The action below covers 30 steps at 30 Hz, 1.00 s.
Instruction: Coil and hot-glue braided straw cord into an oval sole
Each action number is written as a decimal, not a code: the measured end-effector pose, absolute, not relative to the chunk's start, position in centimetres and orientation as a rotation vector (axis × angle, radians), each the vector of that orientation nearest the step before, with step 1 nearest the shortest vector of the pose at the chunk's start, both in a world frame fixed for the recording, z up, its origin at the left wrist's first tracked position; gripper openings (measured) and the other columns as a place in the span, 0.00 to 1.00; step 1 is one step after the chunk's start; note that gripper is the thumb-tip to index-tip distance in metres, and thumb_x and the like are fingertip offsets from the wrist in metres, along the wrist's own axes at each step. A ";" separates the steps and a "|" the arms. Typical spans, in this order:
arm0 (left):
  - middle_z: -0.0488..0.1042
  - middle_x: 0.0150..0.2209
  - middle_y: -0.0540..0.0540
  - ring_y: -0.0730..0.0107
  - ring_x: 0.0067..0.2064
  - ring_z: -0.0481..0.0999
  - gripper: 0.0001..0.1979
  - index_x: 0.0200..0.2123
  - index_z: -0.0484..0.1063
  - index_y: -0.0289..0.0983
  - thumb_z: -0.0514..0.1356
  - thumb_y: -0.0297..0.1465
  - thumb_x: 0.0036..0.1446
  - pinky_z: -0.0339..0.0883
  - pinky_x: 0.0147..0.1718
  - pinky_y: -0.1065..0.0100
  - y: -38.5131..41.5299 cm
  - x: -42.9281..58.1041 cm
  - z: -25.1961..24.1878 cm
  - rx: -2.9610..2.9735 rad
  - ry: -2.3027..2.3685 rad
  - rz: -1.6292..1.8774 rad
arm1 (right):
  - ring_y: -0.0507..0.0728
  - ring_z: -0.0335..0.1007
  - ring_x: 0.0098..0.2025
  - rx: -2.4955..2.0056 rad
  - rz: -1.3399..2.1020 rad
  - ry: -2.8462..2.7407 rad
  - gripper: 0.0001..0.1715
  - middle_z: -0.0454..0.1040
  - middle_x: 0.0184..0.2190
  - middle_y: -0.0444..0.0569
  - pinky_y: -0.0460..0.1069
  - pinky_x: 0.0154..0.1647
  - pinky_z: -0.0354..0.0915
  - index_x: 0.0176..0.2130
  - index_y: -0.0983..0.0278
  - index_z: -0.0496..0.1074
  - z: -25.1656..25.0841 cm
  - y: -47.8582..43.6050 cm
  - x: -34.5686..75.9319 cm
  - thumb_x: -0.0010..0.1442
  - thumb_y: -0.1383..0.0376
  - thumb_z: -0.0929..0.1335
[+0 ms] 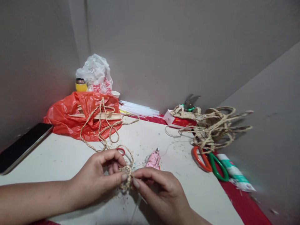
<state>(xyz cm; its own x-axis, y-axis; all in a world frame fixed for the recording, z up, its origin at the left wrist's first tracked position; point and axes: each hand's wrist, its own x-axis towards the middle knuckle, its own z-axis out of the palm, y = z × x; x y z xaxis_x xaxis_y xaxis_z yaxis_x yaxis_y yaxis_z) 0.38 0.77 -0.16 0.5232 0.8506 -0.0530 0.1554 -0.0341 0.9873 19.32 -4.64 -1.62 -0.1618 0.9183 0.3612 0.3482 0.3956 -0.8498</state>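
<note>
My left hand [100,175] pinches a small knotted piece of braided straw rope [126,178] between thumb and fingers. My right hand [161,190] pinches the same piece from the right side, thumb and forefinger closed on it. From the piece a long strand of the rope [103,128] runs back in loops across the white table [61,156] onto an orange plastic bag [70,118]. A pink glue gun [153,160] lies just behind my right hand.
A tangled heap of straw rope [211,125] lies at the right, over orange and green scissors [209,161] and a red-and-white box [175,120]. A glue tube [234,172], glue sticks [138,109], white bag [96,73], yellow flask [81,85] and a phone [21,147] sit around.
</note>
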 end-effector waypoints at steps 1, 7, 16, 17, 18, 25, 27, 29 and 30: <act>0.66 0.24 0.54 0.75 0.27 0.64 0.06 0.31 0.70 0.35 0.64 0.27 0.49 0.61 0.27 0.73 0.8 0.4 -0.1 1.516 0.894 0.692 | 0.52 0.74 0.23 -1.120 0.750 -1.718 0.05 0.80 0.24 0.47 0.43 0.26 0.69 0.34 0.65 0.78 -1.6 -4.6 19.3 0.59 0.70 0.69; 0.66 0.24 0.53 0.73 0.28 0.64 0.05 0.31 0.72 0.34 0.64 0.28 0.48 0.62 0.28 0.71 0.7 0.4 0.1 1.486 0.892 0.618 | 0.50 0.70 0.21 -1.093 0.746 -1.735 0.03 0.76 0.21 0.44 0.42 0.23 0.67 0.32 0.65 0.76 -1.7 -4.6 19.3 0.58 0.71 0.70; 0.68 0.26 0.51 0.72 0.30 0.65 0.04 0.32 0.73 0.34 0.63 0.28 0.51 0.62 0.31 0.70 0.7 0.3 -0.1 1.467 0.856 0.593 | 0.50 0.71 0.26 -1.134 0.944 -1.610 0.03 0.75 0.26 0.43 0.42 0.28 0.68 0.35 0.62 0.71 -2.2 -4.9 19.3 0.58 0.69 0.70; 0.69 0.26 0.51 0.72 0.31 0.66 0.04 0.32 0.73 0.34 0.63 0.28 0.51 0.63 0.32 0.70 0.7 0.3 -0.1 1.460 0.860 0.602 | 0.51 0.73 0.27 -1.124 0.985 -1.593 0.05 0.75 0.27 0.43 0.42 0.30 0.69 0.38 0.62 0.71 -2.2 -4.8 19.3 0.59 0.69 0.70; 0.69 0.27 0.51 0.72 0.31 0.66 0.05 0.33 0.72 0.34 0.63 0.28 0.51 0.63 0.32 0.69 0.7 0.3 -0.2 1.451 0.865 0.613 | 0.51 0.73 0.28 -1.111 1.023 -1.588 0.07 0.76 0.28 0.44 0.43 0.31 0.70 0.41 0.62 0.71 -2.3 -4.8 19.3 0.59 0.68 0.70; 0.72 0.31 0.51 0.74 0.32 0.69 0.08 0.36 0.66 0.38 0.63 0.27 0.53 0.65 0.33 0.71 0.5 0.2 -0.4 1.387 0.814 0.644 | 0.50 0.68 0.27 -1.107 1.118 -1.639 0.07 0.75 0.28 0.44 0.43 0.30 0.68 0.41 0.63 0.77 -2.1 -4.1 19.6 0.60 0.66 0.70; 0.73 0.34 0.50 0.72 0.35 0.70 0.07 0.38 0.66 0.38 0.62 0.28 0.56 0.66 0.36 0.69 0.7 0.0 -0.5 1.398 0.788 0.637 | 0.49 0.67 0.27 -1.092 1.194 -1.581 0.06 0.75 0.28 0.44 0.43 0.30 0.67 0.39 0.64 0.77 -1.8 -3.9 19.9 0.58 0.67 0.71; 0.73 0.36 0.49 0.70 0.38 0.71 0.07 0.40 0.67 0.38 0.61 0.30 0.58 0.66 0.38 0.68 1.0 -0.2 -0.6 1.417 0.775 0.636 | 0.49 0.67 0.27 -1.055 1.313 -1.452 0.07 0.75 0.27 0.43 0.42 0.30 0.66 0.38 0.63 0.77 -1.5 -3.6 20.4 0.57 0.67 0.73; 0.73 0.37 0.48 0.69 0.39 0.71 0.08 0.41 0.68 0.39 0.61 0.31 0.59 0.66 0.40 0.67 1.2 -0.2 -0.7 1.429 0.771 0.641 | 0.48 0.67 0.27 -1.027 1.361 -1.380 0.07 0.75 0.27 0.43 0.42 0.29 0.66 0.39 0.62 0.78 -1.4 -3.5 20.7 0.56 0.67 0.73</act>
